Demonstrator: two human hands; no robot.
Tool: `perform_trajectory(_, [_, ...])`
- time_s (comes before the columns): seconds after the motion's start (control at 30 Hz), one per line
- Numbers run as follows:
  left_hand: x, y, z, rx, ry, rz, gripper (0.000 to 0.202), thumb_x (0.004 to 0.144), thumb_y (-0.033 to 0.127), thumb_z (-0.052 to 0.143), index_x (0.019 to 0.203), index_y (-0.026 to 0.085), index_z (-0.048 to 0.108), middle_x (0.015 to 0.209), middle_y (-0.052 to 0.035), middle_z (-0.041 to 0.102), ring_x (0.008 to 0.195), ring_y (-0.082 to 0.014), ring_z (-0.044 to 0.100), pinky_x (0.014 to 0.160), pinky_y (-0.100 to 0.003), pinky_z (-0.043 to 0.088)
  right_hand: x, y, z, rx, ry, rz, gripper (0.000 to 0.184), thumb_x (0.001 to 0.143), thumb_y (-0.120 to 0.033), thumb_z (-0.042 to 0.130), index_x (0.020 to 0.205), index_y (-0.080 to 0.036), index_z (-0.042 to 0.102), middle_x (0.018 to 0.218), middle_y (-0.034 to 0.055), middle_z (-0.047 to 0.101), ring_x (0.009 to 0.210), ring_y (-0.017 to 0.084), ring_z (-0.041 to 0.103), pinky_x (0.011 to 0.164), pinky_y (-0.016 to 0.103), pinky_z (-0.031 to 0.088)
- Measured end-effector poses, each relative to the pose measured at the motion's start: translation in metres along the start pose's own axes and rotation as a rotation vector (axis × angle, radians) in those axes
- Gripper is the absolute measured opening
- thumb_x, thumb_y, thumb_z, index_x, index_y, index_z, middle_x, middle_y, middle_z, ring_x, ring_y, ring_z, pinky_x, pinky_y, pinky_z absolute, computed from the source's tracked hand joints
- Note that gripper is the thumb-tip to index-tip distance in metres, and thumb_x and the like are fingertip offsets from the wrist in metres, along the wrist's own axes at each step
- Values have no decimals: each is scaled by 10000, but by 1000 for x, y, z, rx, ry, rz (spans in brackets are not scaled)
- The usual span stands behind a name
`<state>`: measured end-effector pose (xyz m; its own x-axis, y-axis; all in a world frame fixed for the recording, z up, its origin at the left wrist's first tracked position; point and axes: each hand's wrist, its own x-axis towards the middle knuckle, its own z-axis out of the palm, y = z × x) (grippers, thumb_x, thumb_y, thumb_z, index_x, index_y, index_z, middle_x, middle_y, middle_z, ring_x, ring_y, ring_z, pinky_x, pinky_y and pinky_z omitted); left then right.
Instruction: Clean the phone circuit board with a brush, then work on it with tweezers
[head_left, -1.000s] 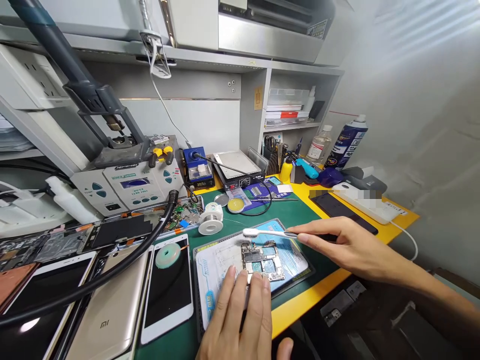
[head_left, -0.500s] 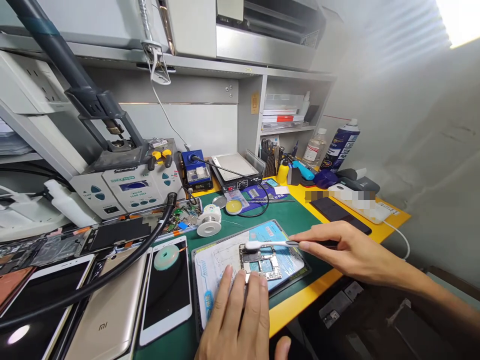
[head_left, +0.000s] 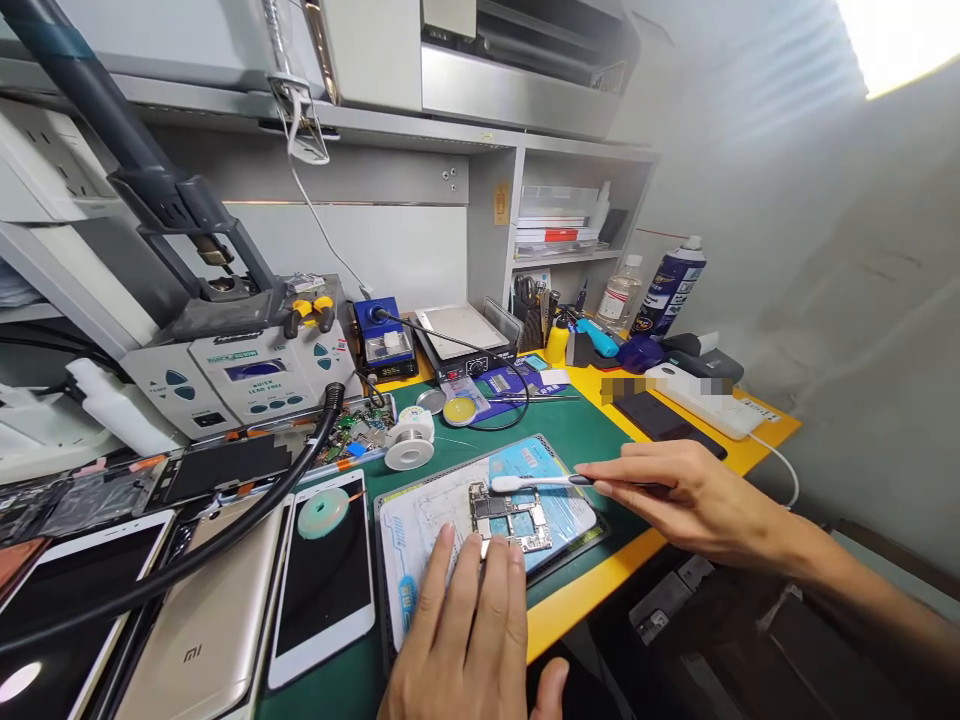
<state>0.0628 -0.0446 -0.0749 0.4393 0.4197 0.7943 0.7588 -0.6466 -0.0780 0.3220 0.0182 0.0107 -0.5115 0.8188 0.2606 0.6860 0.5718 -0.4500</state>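
A phone circuit board (head_left: pixel 517 530) with cut-out openings lies on a blue-and-white work pad (head_left: pixel 442 495). My left hand (head_left: pixel 469 630) rests flat with its fingers stretched out; the fingertips press at the board's near edge and on the pad. In my right hand (head_left: pixel 667 490) is a toothbrush (head_left: pixel 544 482) with a white head and neck and a darker handle, gripped between thumb and fingers. Its head lies over the upper left part of the board. The bristles face down and are hidden.
Left of the pad lie a white phone (head_left: pixel 326 590) with a green disc on it and a gold phone (head_left: pixel 202 610). A black hose (head_left: pixel 247 540) crosses them from the hot-air station (head_left: pixel 255 375). Behind the pad are a solder spool (head_left: pixel 409 448) and a flux tin (head_left: pixel 459 411).
The toothbrush head has moved slightly to the right over the board. My left hand keeps its place at the board's near edge. The whole view has shifted a little.
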Motion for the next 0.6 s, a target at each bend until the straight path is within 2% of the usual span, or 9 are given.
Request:
perform_trajectory(0.1, [0, 2, -1, -20, -9, -18, 480, 864, 393, 648, 1147, 8, 697, 1188, -168, 714, 1137, -346, 631, 1183, -504, 326, 4, 1, 3, -50, 50, -40, 309, 980, -302, 538, 1170, -216, 765, 734, 60, 700, 597, 134, 573, 527, 237, 423])
perform_trajectory(0.17, [0, 3, -1, -32, -7, -31, 458, 876, 376, 638, 1138, 4, 699, 1181, -174, 716, 1137, -348, 634, 1175, -516, 334, 4, 0, 2, 26, 61, 34, 297, 973, -316, 553, 1158, -231, 770, 859, 74, 756, 707, 154, 648, 572, 229, 470])
perform_trajectory(0.27, [0, 4, -1, -30, -8, -40, 461, 888, 363, 624, 1164, 0, 688, 1190, -177, 712, 1148, -350, 631, 1170, -520, 339, -4, -5, -1, 136, 4, 176, 263, 955, -360, 597, 1122, -280, 784, 1038, 48, 785, 898, 184, 703, 658, 216, 526])
perform_trajectory(0.33, [0, 3, -2, -18, -16, -25, 486, 882, 375, 628, 1182, -4, 678, 1199, -179, 708, 1152, -355, 629, 1166, -518, 344, -9, -8, -1, 126, -16, 195, 258, 950, -364, 604, 1105, -279, 791, 1029, 44, 789, 882, 186, 705, 673, 224, 535])
perform_trajectory(0.47, [-1, -1, -2, 0, -30, 24, 524, 853, 393, 658, 1184, -13, 672, 1203, -193, 702, 1133, -365, 635, 1155, -529, 349, -10, -12, 10, 81, 32, 139, 295, 965, -354, 571, 1146, -246, 777, 897, 58, 783, 705, 156, 661, 598, 234, 514])
perform_trajectory(0.6, [-1, -1, -3, 8, -29, 16, 525, 851, 388, 660, 1186, -16, 670, 1199, -190, 705, 1136, -369, 634, 1150, -533, 357, -11, -7, 5, 152, -26, 188, 287, 952, -386, 595, 1135, -271, 783, 1018, 51, 793, 836, 182, 703, 611, 219, 532])
